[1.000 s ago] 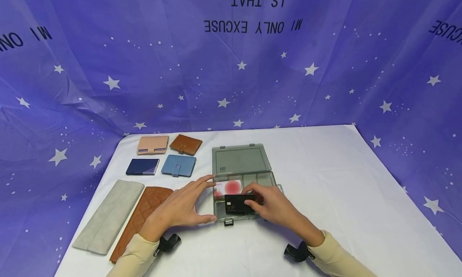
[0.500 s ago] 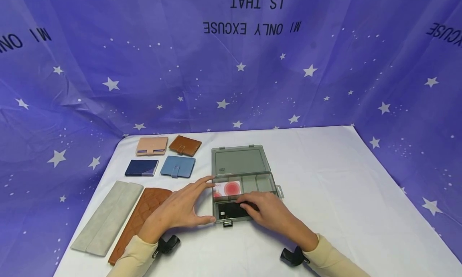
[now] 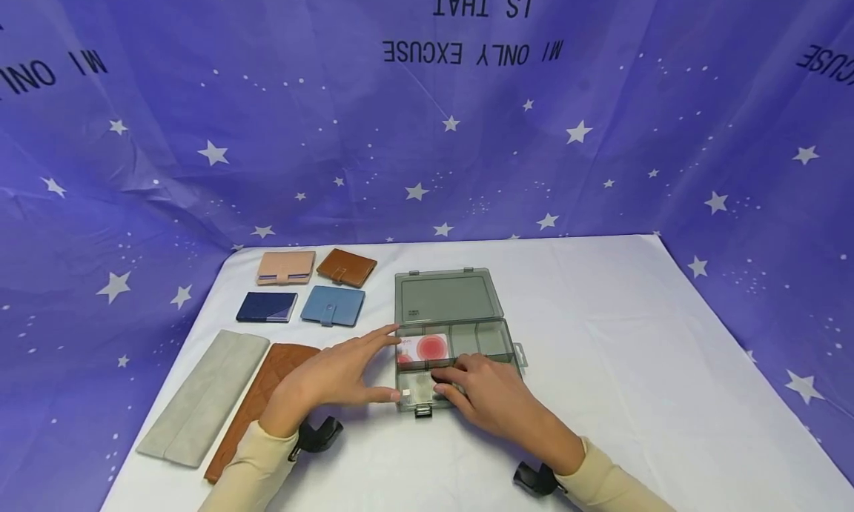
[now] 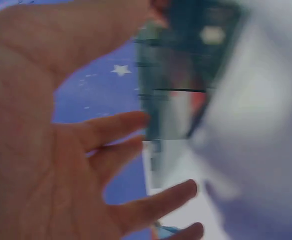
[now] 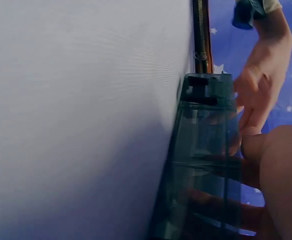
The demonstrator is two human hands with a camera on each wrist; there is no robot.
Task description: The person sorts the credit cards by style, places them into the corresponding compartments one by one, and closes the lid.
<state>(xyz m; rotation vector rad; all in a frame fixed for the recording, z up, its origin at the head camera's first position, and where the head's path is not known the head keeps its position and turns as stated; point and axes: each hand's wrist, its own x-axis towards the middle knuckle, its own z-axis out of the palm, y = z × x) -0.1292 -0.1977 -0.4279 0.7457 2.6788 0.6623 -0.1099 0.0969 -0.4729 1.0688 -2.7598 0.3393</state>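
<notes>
The open grey-green transparent divided box (image 3: 491, 403) stands at the table's middle with its lid (image 3: 447, 296) folded back. In its front compartment is a black card (image 3: 417, 386), its surface pale with glare and its light chip at the left end. My right hand (image 3: 497, 393) reaches into that compartment, thumb and curled fingers at the card's right part, which they hide. A white card with a red circle (image 3: 432, 347) lies in the back left compartment. My left hand (image 3: 340, 375) is spread at the box's left side, fingertips and thumb right at its edge.
Left of the box lie a pink wallet (image 3: 285, 264), a brown wallet (image 3: 347, 266), a blue wallet (image 3: 332, 304) and a navy card holder (image 3: 265, 306). Nearer, a long grey pouch (image 3: 203, 401) lies beside a quilted brown one (image 3: 256, 397), partly under my left forearm.
My right hand has lowered the black card into the front compartment and shifted it left; its surface has turned from dark to glaring. My left hand has stayed at the box's side.
</notes>
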